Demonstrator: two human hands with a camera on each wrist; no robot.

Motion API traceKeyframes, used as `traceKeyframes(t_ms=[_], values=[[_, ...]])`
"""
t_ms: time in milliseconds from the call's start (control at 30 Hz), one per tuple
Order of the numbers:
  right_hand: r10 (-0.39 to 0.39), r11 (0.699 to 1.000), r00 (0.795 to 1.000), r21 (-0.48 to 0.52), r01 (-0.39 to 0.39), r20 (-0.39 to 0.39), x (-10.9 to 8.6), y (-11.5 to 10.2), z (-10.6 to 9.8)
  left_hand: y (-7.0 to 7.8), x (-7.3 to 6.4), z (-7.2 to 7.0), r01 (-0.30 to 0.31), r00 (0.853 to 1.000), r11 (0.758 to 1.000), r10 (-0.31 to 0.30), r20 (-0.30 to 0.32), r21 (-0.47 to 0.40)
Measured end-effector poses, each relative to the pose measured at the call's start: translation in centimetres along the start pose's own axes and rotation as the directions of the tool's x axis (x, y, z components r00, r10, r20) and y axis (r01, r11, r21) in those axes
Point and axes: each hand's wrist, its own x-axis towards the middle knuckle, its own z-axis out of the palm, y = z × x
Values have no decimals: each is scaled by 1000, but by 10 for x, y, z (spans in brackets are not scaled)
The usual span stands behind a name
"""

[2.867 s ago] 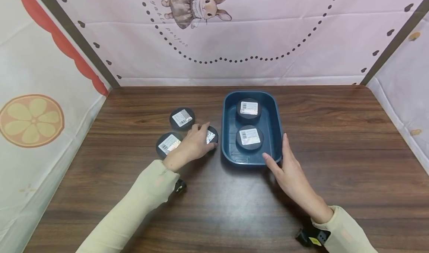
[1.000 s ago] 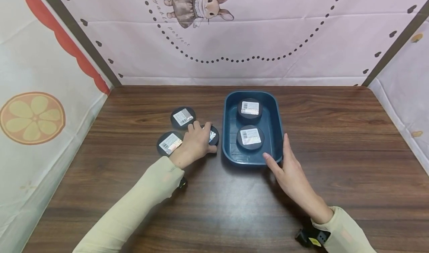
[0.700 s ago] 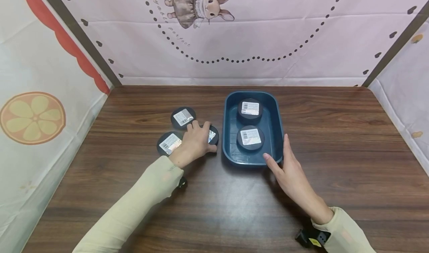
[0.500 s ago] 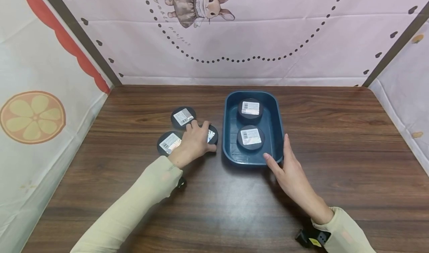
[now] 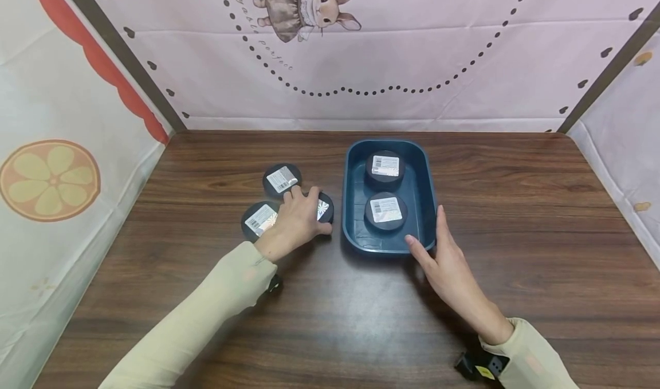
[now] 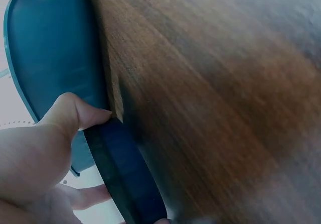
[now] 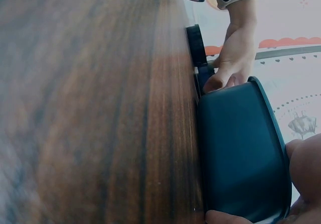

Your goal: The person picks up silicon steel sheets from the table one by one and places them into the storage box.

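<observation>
In the head view my left hand (image 5: 296,220) holds a round black disc (image 5: 323,207) with a shiny silver label, thumb on its near side and fingers around its far side. In the left wrist view this disc (image 6: 128,169) shows a smooth dark side, low over the wood. Two similar labelled discs lie left of it, one farther back (image 5: 281,180) and one nearer (image 5: 260,220). My right hand (image 5: 448,268) grips the near right corner of a blue plastic tray (image 5: 361,248), thumb at the rim and fingers along the outer side. Two more labelled discs (image 5: 385,168) sit inside it.
The brown wood-grain table (image 5: 330,331) extends on all sides of the tray. Behind it hangs a pale pink cloth (image 5: 412,57) with a rabbit print, and white printed cloths line both sides. A small black device (image 5: 479,366) is worn at the right wrist.
My left hand and the disc it holds have shifted slightly left, away from the tray. My right hand, the tray and the other discs stay as they were.
</observation>
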Motion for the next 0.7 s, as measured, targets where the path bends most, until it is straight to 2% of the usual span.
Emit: traceKeyframes(t_ms=[267,433,700], values=[[3,1000,1000,3,-3,11,0,0,0,4,-6,-8,0,999,1000,-1,-41,-29],[2,1000,1000,5,-3,8,0,0,0,5,-10,-13,-17,997,1000,17,-73,-9],[1,1000,1000,4,-1,3,0,-1,0,7,-13,-19,20,997,1000,-19,-69,11]])
